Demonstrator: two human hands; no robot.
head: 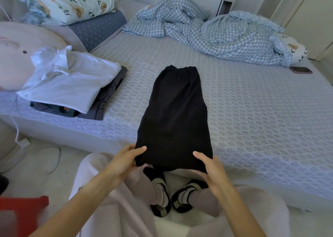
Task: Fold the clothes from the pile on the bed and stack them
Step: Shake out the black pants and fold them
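Black trousers [175, 114] lie flat on the patterned bed [252, 114], waistband toward the middle, their near end hanging over the bed's front edge. The left hand [124, 162] pinches the near left corner, thumb on top and fingers curled underneath. The right hand [210, 168] grips the near right corner the same way; its fingers are hidden under the cloth. Near the left edge sits a stack of clothes [72, 85]: a white shirt over dark grey pieces, with a small tan label too small to read. A checked quilt [216, 33] is bunched along the far edge, and a phone [301, 69] lies by the right edge. A floral quilt [63, 2] at the far left corner is cut off by the frame.
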